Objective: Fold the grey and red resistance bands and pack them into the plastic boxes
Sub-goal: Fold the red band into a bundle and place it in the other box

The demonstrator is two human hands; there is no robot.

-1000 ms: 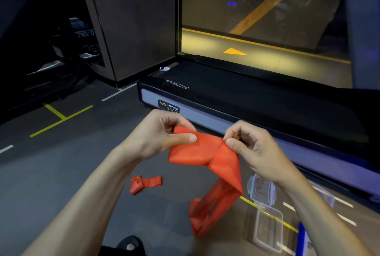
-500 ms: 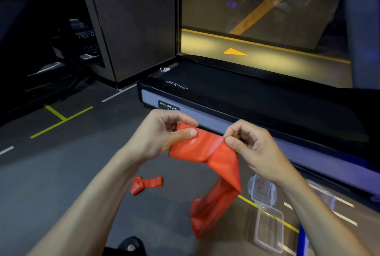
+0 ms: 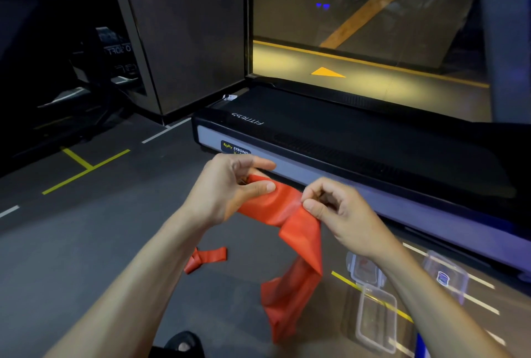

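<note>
A wide red resistance band (image 3: 290, 225) is stretched between both hands in mid-air, its free end hanging down toward the floor. My left hand (image 3: 230, 188) pinches the band's left end between thumb and fingers. My right hand (image 3: 336, 208) pinches a fold at its upper right. A second, knotted red band (image 3: 205, 258) lies on the floor below my left forearm. An open clear plastic box (image 3: 376, 317) with its hinged lid (image 3: 363, 270) lies on the floor at lower right. Another clear box (image 3: 445, 275) sits further right. No grey band is in view.
A black treadmill deck (image 3: 359, 142) with a grey side rail runs across just behind my hands. Yellow and white floor lines mark the dark gym floor. My shoe tip (image 3: 184, 343) shows at the bottom. A dark pillar (image 3: 184, 32) stands at the back left.
Both hands have drawn the band's held section in a little, the left thumb sliding further over the fold. The hanging tail has shifted slightly.
</note>
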